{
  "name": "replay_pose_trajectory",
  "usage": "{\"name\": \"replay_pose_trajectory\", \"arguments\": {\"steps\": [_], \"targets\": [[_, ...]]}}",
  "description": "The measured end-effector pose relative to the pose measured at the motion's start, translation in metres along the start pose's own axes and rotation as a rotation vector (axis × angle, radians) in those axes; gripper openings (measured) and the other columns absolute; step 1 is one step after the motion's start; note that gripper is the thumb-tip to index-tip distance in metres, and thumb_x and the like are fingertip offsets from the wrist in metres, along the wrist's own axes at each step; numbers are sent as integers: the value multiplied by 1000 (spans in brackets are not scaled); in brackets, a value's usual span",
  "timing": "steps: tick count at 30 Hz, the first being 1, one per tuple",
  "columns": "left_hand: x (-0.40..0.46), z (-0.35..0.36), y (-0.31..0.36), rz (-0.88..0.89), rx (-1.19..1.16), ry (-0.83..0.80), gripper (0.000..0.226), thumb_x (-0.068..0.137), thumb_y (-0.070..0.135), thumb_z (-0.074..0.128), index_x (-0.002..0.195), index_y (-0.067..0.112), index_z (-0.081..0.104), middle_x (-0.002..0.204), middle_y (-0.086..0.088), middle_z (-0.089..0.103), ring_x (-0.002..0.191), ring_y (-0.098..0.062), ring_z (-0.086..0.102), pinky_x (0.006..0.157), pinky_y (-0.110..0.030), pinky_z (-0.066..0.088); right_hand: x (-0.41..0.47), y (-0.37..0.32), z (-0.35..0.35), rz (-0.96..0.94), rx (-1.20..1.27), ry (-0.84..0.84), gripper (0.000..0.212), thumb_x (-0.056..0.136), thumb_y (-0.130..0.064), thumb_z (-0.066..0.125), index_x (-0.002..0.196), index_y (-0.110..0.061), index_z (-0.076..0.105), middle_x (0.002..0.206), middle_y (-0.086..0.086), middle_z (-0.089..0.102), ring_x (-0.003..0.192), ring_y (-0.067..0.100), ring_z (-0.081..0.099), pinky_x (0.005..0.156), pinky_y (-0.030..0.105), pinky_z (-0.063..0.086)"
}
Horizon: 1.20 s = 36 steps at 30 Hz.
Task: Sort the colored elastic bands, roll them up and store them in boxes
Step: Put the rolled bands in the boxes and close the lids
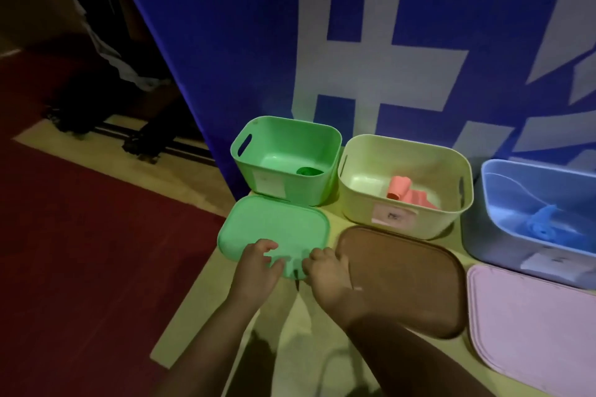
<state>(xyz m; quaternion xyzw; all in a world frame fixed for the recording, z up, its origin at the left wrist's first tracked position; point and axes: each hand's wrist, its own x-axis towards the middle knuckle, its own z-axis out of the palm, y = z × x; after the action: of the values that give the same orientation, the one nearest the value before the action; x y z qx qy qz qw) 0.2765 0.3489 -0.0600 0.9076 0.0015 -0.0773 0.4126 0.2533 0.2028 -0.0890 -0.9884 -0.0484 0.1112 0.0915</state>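
both hands (290, 263), left (258, 263) and right (325, 267), fingers curled around the near edge of the green lid (274, 226)

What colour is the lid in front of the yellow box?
Brown lid, seen in the head view.

Three open boxes in a row: green box (285, 159) with a rolled green band (309, 171) on its floor, pale yellow box (404, 185) with pink bands (408, 192), one rolled. Blue box (532, 222) holds a blue band (545, 222), apparently loose. Flat in front: green lid (274, 229), brown lid (403, 277), pink lid (532, 325).
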Motion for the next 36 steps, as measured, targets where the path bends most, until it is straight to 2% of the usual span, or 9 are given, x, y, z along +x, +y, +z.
{"name": "replay_pose_trajectory", "arguments": {"steps": [5, 7, 9, 13, 18, 21, 25, 31, 36], "targets": [[18, -17, 2, -24, -81, 148, 23, 83, 8, 67, 105, 8, 60, 114, -11, 57, 101, -25, 59, 83, -32, 47, 0, 4, -2, -148, 214, 120, 11, 77, -16, 69, 85, -18, 63, 87, 1, 64, 91, 22, 60, 107, 60, 26], [20, -36, 14, 40, -85, 277, 20, 85, 8, 65, 105, 9, 61, 114, -11, 57, 102, -20, 54, 82, -27, 41, -3, 5, -22, -124, 373, 185, 13, 92, -21, 53, 99, -14, 61, 101, 2, 64, 103, 19, 56, 115, 40, 0], [23, -61, 26, 111, -54, 461, 18, 88, 9, 61, 105, 7, 63, 111, -10, 56, 100, -18, 51, 82, -22, 36, -6, 4, -52, -124, 565, 307, 15, 97, -22, 48, 98, -12, 59, 97, 1, 64, 97, 17, 58, 113, 30, 9], [37, -96, 29, 96, -122, 691, 35, 93, 29, 50, 119, 8, 57, 121, -14, 53, 114, -26, 49, 93, -38, 39, 0, 7, -107, -65, 900, 408, 7, 96, -19, 49, 89, -20, 49, 76, -12, 52, 70, 3, 49, 69, 25, 37], [57, -102, 16, -272, -649, 297, 46, 93, 43, 50, 131, 18, 46, 120, -5, 58, 106, -24, 57, 89, -42, 47, 17, 18, -153, 84, 1069, 471, 10, 97, -18, 48, 89, -18, 53, 77, -13, 52, 71, -2, 46, 60, 11, 35], [71, -108, 14, -310, -881, 46, 36, 94, 33, 52, 125, 15, 52, 116, -11, 65, 101, -30, 64, 83, -46, 53, 43, 24, -172, 204, 1153, 460, 18, 98, -24, 47, 92, -12, 59, 82, -2, 58, 73, 10, 51, 64, 24, 39], [104, -130, 34, -203, -987, 31, 22, 94, 0, 47, 111, 12, 53, 109, -13, 64, 91, -26, 64, 59, -36, 58, 83, 33, -195, 359, 1202, 523, 29, 97, -29, 47, 94, -6, 65, 90, 9, 63, 82, 20, 54, 69, 30, 40], [163, -137, 52, -138, -959, 104, 30, 94, -3, 48, 121, 10, 48, 113, -10, 62, 101, -26, 61, 72, -36, 51, 124, 48, -197, 352, 1019, 367, 49, 93, -25, 57, 139, -18, 43, 123, 4, 56, 109, 21, 55, 89, 32, 46], [187, -118, 53, -26, -709, 44, 26, 90, -3, 53, 97, 21, 59, 98, 0, 67, 88, -12, 64, 69, -25, 47, 150, 62, -182, 436, 746, 367, 36, 90, -22, 61, 123, -10, 56, 116, 8, 64, 102, 25, 60, 89, 39, 50]]}}
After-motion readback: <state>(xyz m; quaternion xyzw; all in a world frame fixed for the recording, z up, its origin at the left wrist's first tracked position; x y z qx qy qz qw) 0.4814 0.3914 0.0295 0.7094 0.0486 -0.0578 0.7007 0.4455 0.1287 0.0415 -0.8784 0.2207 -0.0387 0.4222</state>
